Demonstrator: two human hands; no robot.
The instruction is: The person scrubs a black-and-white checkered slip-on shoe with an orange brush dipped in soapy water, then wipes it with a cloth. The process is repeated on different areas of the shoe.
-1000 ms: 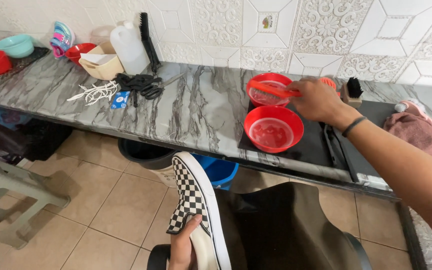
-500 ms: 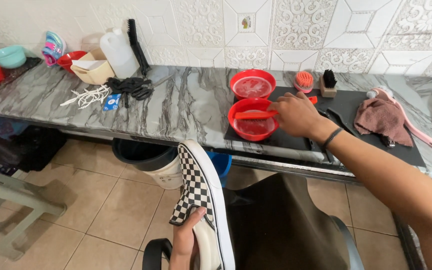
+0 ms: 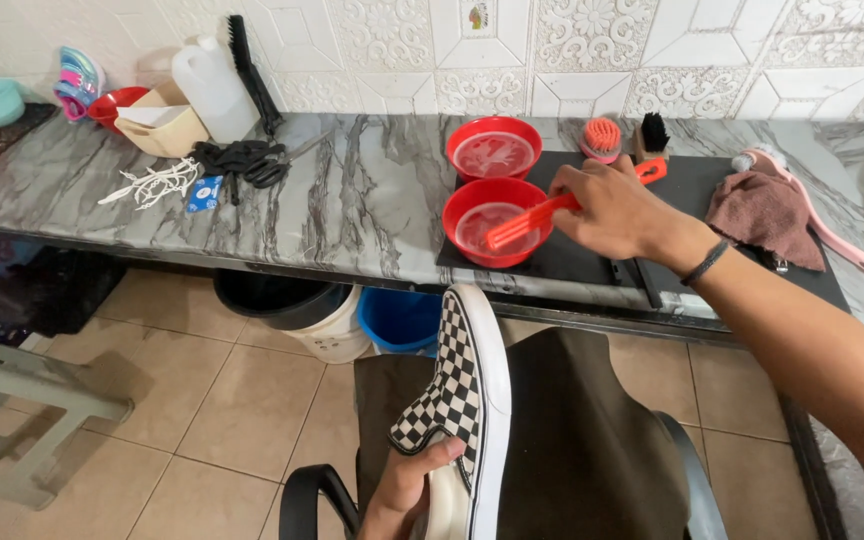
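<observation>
The black-and-white checkered canvas slip-on shoe (image 3: pixel 462 420) sits low over our lap, below the worktop's front edge, our left hand (image 3: pixel 407 490) curled under its heel to keep it steady. Our right hand (image 3: pixel 617 210) pinches a red plastic brush (image 3: pixel 552 212), bristles dipped in the near red bowl (image 3: pixel 497 222) on the black mat (image 3: pixel 592 262), probably wetting it.

Two red bowls (image 3: pixel 493 155) on the mat, one checkered shoe (image 3: pixel 457 400), one brown cloth (image 3: pixel 764 216).

Embossed white tile wall (image 3: pixel 592 50) behind a grey marbled counter (image 3: pixel 352 190). Beige tiled floor (image 3: pixel 212 400). Grey plastic stool (image 3: pixel 22 420) at left.
</observation>
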